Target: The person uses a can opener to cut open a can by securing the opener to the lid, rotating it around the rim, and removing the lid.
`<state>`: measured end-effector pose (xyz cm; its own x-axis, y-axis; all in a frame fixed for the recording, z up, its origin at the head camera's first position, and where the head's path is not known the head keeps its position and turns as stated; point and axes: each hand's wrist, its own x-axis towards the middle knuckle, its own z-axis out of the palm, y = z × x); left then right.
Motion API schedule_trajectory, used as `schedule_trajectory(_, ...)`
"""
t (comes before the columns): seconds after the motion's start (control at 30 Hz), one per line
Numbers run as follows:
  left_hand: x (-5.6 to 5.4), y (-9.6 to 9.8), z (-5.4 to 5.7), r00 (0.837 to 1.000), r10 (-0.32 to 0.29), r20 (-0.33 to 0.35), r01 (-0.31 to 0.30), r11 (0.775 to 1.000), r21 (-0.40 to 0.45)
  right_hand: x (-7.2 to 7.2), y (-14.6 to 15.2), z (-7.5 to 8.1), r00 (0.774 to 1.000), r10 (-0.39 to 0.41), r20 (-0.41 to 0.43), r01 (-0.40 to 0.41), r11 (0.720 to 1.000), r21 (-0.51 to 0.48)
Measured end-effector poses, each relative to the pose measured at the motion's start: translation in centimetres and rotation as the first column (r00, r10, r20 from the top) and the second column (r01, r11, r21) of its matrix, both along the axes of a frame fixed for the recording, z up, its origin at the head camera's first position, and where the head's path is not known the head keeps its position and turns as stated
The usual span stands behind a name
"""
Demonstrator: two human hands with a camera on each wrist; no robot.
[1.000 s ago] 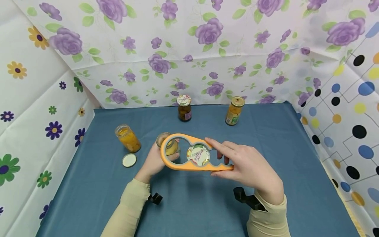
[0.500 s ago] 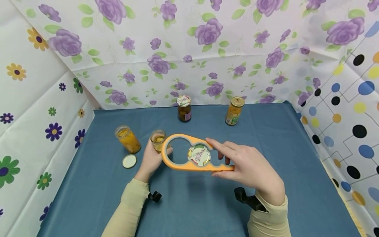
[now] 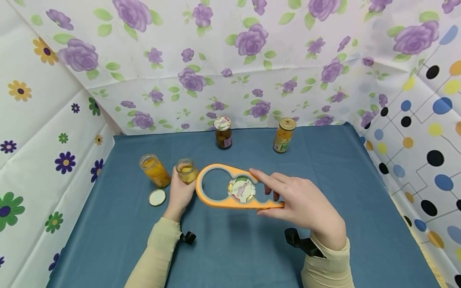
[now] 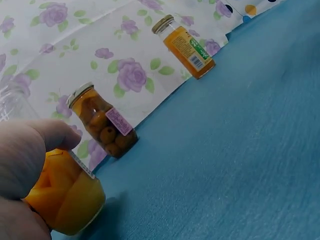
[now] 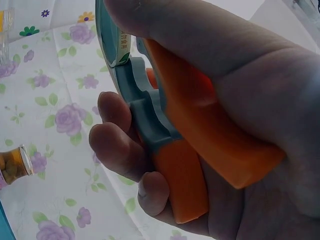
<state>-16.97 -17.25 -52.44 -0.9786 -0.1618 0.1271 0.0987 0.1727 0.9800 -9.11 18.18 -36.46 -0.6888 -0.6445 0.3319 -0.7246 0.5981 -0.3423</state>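
Note:
My left hand (image 3: 179,196) grips an open glass jar (image 3: 187,173) of yellow fruit pieces, its fingers wrapped around the side. In the left wrist view the thumb lies across this jar (image 4: 70,195), close over the blue cloth. My right hand (image 3: 300,198) holds an orange jar opener (image 3: 230,203) by its handles, up in front of me. A printed round lid (image 3: 241,189) sits in the opener's smaller ring; the larger ring has nothing in it. In the right wrist view thumb and fingers curl around the orange handles (image 5: 181,185), and the lid (image 5: 121,47) shows edge-on.
Left of my left hand stands an open jar of orange-yellow fruit (image 3: 156,173), with a white lid (image 3: 157,197) lying before it. At the back are a closed jar of dark olives (image 3: 223,138) and a closed yellow jar (image 3: 284,136). Patterned cloth walls (image 3: 151,68) enclose the table.
My left hand has carried its jar left, out from behind the opener and toward the other open jar. My right hand, with the opener and lid, has stayed nearly still.

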Motion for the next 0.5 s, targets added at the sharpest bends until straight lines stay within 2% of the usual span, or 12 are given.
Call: schedule_trajectory(0.5, -0.61, -0.58, -0.92, 0.997, 0.071, 0.005, -0.070, 0.997, -0.025, 0.07, -0.08, 0.01, 1.000, -0.013, 0.011, 0.013, 1.000, 0.017)
